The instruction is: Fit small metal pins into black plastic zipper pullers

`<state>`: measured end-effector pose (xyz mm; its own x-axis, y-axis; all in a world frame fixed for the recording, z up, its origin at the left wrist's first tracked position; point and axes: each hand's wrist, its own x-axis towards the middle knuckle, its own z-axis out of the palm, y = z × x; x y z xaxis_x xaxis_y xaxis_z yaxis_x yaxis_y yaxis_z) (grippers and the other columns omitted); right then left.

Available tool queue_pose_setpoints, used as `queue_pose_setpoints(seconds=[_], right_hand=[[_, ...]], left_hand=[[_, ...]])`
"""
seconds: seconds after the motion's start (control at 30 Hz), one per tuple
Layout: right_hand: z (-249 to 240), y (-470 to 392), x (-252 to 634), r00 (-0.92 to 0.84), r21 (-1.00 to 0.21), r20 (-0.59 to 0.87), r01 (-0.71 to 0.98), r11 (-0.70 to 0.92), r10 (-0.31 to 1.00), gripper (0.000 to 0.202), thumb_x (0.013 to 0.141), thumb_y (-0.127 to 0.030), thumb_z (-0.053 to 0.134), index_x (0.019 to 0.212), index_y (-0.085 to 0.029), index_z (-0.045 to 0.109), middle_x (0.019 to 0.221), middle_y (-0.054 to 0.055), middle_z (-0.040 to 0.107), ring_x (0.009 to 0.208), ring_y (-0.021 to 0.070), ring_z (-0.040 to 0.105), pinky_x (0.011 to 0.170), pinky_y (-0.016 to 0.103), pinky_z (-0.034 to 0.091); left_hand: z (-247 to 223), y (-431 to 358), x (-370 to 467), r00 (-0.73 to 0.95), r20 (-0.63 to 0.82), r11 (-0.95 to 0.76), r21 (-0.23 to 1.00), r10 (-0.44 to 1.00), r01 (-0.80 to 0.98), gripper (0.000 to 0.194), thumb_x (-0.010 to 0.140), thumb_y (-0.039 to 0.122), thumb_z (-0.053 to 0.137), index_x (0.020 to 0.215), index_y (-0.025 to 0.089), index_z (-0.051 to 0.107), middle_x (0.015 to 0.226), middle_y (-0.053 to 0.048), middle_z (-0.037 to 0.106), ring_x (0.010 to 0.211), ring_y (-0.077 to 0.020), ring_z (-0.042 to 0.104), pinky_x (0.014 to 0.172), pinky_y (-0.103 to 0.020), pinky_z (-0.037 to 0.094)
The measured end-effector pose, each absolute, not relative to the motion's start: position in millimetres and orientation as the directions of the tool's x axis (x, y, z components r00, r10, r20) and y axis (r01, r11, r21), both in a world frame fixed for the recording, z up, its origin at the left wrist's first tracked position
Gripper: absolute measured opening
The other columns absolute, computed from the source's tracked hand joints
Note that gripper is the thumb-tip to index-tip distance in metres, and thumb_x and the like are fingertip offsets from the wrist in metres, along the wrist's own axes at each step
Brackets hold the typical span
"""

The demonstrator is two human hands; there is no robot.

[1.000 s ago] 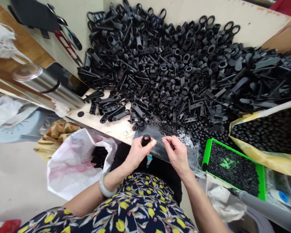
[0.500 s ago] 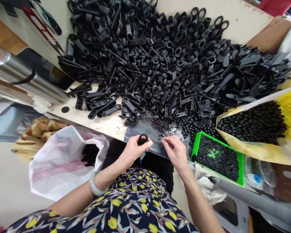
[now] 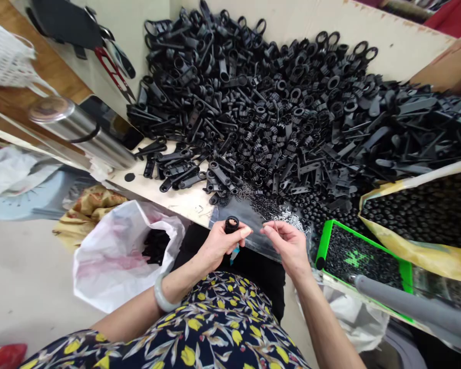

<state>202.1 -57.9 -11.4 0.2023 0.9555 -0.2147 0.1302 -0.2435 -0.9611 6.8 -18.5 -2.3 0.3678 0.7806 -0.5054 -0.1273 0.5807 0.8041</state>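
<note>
My left hand (image 3: 223, 242) is closed around a black plastic part with a ring-shaped end (image 3: 231, 224), which sticks up above the fingers. Something blue (image 3: 234, 253) shows beneath that hand; I cannot make out what it is. A short gap to the right, my right hand (image 3: 288, 242) pinches with thumb and forefinger. Whatever is between those fingertips is too small to name. Both hands are over a dark plastic sheet (image 3: 249, 218) at the table's front edge. Small silver pins (image 3: 294, 219) lie just beyond my right hand.
A large heap of black plastic parts (image 3: 261, 107) covers the table. At right are a green tray (image 3: 322, 246) of small black pieces, a yellow-edged bag (image 3: 407, 236) and a grey tool (image 3: 392, 294). A steel flask (image 3: 84, 133) and white sack (image 3: 103, 256) are at left.
The camera view has shifted, so the whole scene sits farther right in the picture. My right hand's fingers have come up from beside the pins, and both hands stay close together.
</note>
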Motion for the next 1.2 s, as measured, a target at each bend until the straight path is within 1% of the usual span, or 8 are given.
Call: queue_pose_setpoints(seconds=[0.2, 0.33, 0.57, 0.67, 0.77, 0.87, 1.03, 1.2], right_hand=[[-9.9, -50.4, 168.0, 0.173, -0.921, -0.297, -0.312, -0.234, 0.939, 0.028, 0.078, -0.045, 0.083, 0.087, -0.019, 0.074, 0.092, 0.001, 0.060, 0.052, 0.0038, 0.030, 0.044, 0.021, 0.023], [-11.8, -48.5, 159.9, 0.124, -0.855, -0.376, -0.429, -0.292, 0.918, 0.029, 0.076, -0.044, 0.084, 0.088, -0.020, 0.072, 0.066, -0.007, 0.042, 0.050, 0.0052, 0.022, 0.044, 0.020, 0.020], [-18.2, -52.0, 153.0, 0.117, -0.786, -0.458, -0.515, -0.341, 0.881, 0.032, 0.075, -0.045, 0.087, 0.089, -0.019, 0.073, 0.058, -0.010, 0.034, 0.050, 0.0054, 0.022, 0.044, 0.018, 0.020], [-21.0, -55.2, 152.2, 0.194, -0.885, -0.369, -0.371, -0.280, 0.909, 0.026, 0.083, -0.045, 0.080, 0.090, -0.020, 0.074, 0.060, -0.007, 0.043, 0.050, 0.0064, 0.030, 0.045, 0.019, 0.025], [-20.0, -58.8, 156.9, 0.268, -0.995, -0.095, -0.006, -0.097, 0.959, 0.018, 0.091, -0.039, 0.072, 0.093, -0.022, 0.078, 0.078, 0.001, 0.064, 0.066, 0.0128, 0.055, 0.057, 0.025, 0.045], [-13.8, -61.1, 166.8, 0.195, -0.951, 0.148, 0.297, 0.086, 0.970, 0.012, 0.094, -0.029, 0.070, 0.098, -0.024, 0.080, 0.090, 0.005, 0.072, 0.082, 0.0181, 0.065, 0.073, 0.032, 0.053], [-1.6, -60.0, 184.9, 0.001, -0.854, 0.234, 0.477, 0.205, 0.972, 0.013, 0.095, -0.022, 0.067, 0.101, -0.024, 0.079, 0.087, 0.005, 0.074, 0.069, 0.0154, 0.065, 0.058, 0.028, 0.050], [4.4, -56.4, 196.2, -0.143, -0.769, 0.278, 0.560, 0.309, 0.950, 0.015, 0.096, -0.020, 0.066, 0.102, -0.025, 0.078, 0.087, 0.004, 0.075, 0.072, 0.0153, 0.069, 0.063, 0.028, 0.054]], left_hand=[[3.0, -20.9, 10.9, 0.381, -0.478, 0.575, 0.793, 0.791, -0.200, 0.037, 0.079, 0.047, 0.081, 0.088, 0.012, 0.074, 0.061, 0.001, 0.062, 0.042, -0.0029, 0.035, 0.041, -0.019, 0.020], [2.4, -21.6, 11.2, 0.367, -0.463, 0.563, 0.789, 0.807, -0.244, 0.036, 0.080, 0.047, 0.081, 0.088, 0.012, 0.073, 0.061, 0.002, 0.062, 0.042, -0.0028, 0.036, 0.041, -0.019, 0.021], [-3.3, -23.7, 13.3, 0.371, -0.438, 0.548, 0.790, 0.819, -0.277, 0.035, 0.083, 0.046, 0.079, 0.090, 0.012, 0.073, 0.064, 0.001, 0.062, 0.044, -0.0033, 0.039, 0.041, -0.019, 0.022], [-3.0, -23.1, 13.0, 0.354, -0.443, 0.540, 0.804, 0.823, -0.249, 0.035, 0.082, 0.045, 0.080, 0.089, 0.012, 0.073, 0.063, 0.001, 0.062, 0.044, -0.0037, 0.038, 0.041, -0.019, 0.023], [-2.6, -22.5, 11.6, 0.347, -0.448, 0.538, 0.810, 0.824, -0.232, 0.033, 0.081, 0.044, 0.079, 0.086, 0.012, 0.072, 0.062, 0.001, 0.062, 0.044, -0.0039, 0.038, 0.041, -0.019, 0.023], [-2.5, -22.9, 11.0, 0.354, -0.447, 0.540, 0.809, 0.821, -0.231, 0.032, 0.081, 0.043, 0.079, 0.085, 0.012, 0.072, 0.062, 0.001, 0.062, 0.044, -0.0039, 0.037, 0.042, -0.019, 0.023], [0.1, -26.1, 12.3, 0.332, -0.485, 0.560, 0.808, 0.809, -0.185, 0.032, 0.078, 0.045, 0.079, 0.082, 0.013, 0.072, 0.060, 0.001, 0.062, 0.042, -0.0042, 0.035, 0.041, -0.021, 0.021], [3.8, -29.6, 11.8, 0.327, -0.473, 0.528, 0.843, 0.818, -0.104, 0.033, 0.081, 0.046, 0.075, 0.085, 0.013, 0.074, 0.059, 0.001, 0.062, 0.043, -0.0057, 0.036, 0.042, -0.021, 0.022]])
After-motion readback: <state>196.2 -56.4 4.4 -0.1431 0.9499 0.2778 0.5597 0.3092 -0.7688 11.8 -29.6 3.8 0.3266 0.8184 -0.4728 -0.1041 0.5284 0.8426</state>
